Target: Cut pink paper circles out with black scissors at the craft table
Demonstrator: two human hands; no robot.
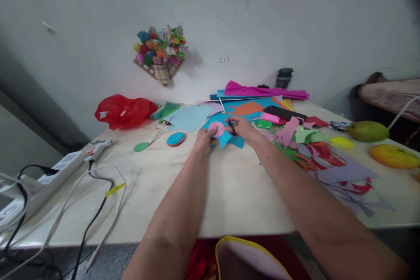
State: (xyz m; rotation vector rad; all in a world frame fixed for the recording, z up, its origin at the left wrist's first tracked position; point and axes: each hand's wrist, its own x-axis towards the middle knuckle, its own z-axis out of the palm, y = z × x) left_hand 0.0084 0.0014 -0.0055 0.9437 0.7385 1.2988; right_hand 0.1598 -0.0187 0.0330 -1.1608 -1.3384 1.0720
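Near the middle of the table, my left hand (205,139) pinches a round pink paper disc (216,128) against a blue paper sheet (224,140) with jagged, cut edges. Just to its right, my right hand (242,128) is closed round the dark handles of a pair of scissors (222,104), whose blades point up and away from me. The fingers of both hands almost meet at the disc's right side. Left of my hands lie a stack of blue and orange discs (176,138) and a green disc (141,146) on a thin stem.
Coloured paper scraps (341,170) spread over the right side, near two mangoes (393,156) and a black phone (285,113). A red plastic bag (124,111) sits at the back left. A power strip (65,167) with cables lies along the left edge.
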